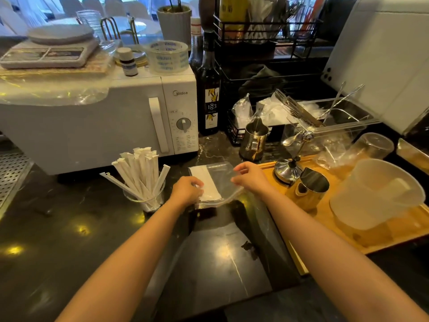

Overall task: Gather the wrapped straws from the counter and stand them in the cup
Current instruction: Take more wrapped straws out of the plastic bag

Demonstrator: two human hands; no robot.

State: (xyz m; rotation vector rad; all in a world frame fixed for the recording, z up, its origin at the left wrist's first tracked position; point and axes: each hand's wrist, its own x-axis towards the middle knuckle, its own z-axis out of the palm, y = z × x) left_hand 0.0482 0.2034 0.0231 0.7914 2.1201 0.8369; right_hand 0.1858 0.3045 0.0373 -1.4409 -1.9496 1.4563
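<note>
While fanned in the cup [144,199], white paper-wrapped straws [138,173], upright.

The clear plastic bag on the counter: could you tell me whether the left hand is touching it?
Touching. The head view shows the left hand with its fingers closed on the near left edge of the clear plastic bag.

White paper-wrapped straws [139,173] stand fanned in a clear glass cup [145,201].
</note>
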